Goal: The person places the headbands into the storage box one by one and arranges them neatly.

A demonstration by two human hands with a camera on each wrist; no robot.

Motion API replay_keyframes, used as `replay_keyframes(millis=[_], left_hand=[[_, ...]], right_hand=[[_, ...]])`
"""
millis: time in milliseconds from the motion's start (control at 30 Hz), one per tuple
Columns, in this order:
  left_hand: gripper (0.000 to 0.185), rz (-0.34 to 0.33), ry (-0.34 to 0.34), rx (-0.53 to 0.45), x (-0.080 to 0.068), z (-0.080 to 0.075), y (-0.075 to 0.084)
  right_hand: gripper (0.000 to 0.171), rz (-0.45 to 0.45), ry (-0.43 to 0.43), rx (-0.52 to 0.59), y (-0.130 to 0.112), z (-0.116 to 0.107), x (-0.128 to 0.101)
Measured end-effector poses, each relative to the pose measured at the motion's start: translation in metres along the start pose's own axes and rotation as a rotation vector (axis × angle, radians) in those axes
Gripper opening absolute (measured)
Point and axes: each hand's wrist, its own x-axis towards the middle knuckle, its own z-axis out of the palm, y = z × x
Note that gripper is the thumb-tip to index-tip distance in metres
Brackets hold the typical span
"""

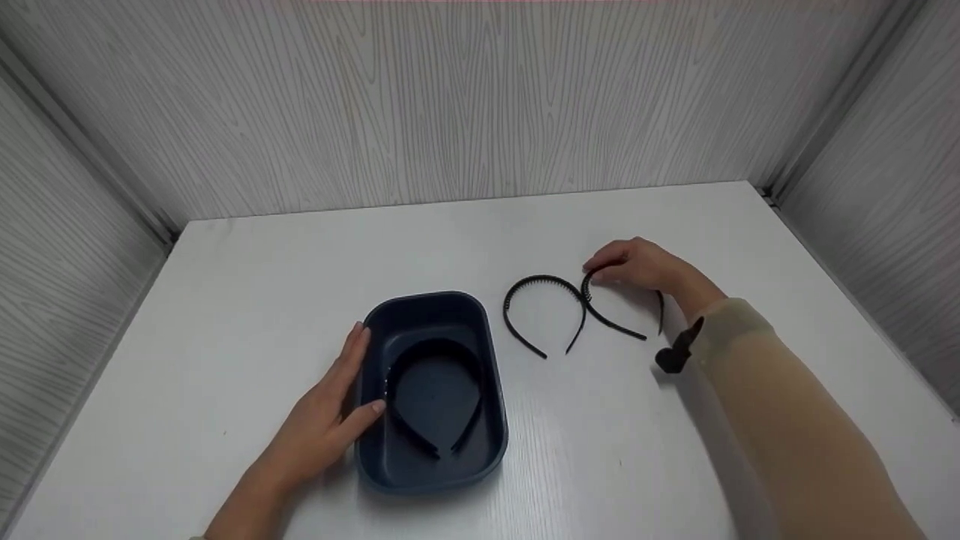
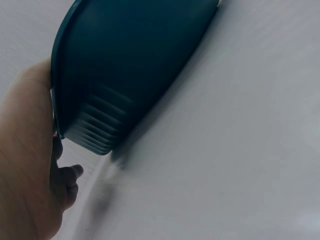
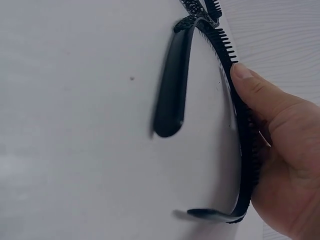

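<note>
A dark blue plastic tub [image 1: 498,405] with rounded corners stands near the table's middle. My left hand [image 1: 322,420] grips its left side, the thumb over the rim and the fingers along the outer wall; the left wrist view shows the ribbed tub wall close by. Inside the tub lies a black headband [image 1: 405,427]. On the table right of the tub lies another black toothed headband [image 1: 517,336]. My right hand [image 1: 641,266] pinches the curved top of a third headband [image 1: 616,325], which touches its neighbour. In the right wrist view that toothed headband [image 3: 245,150] shows between thumb and fingers.
The white table [image 1: 300,262] is bounded by grey wood-grain panels at the back [image 1: 450,105] and both sides. A black clip-like piece [image 1: 675,356] sticks out from the right sleeve's cuff.
</note>
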Motion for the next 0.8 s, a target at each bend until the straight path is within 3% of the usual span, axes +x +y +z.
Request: replay_keyframes(millis=[367,800], left_hand=[[0.086,-0.009,-0.011,-0.004,-0.0015,0.0001,-0.0015],[0.087,-0.006,-0.004,-0.006,-0.0007,0.0011,-0.0024]], right_hand=[[0.022,-0.043,-0.003,0.002,0.0035,0.0019,0.0002],[0.019,-0.01,-0.011,-0.061,-0.0005,0.0,-0.0028]])
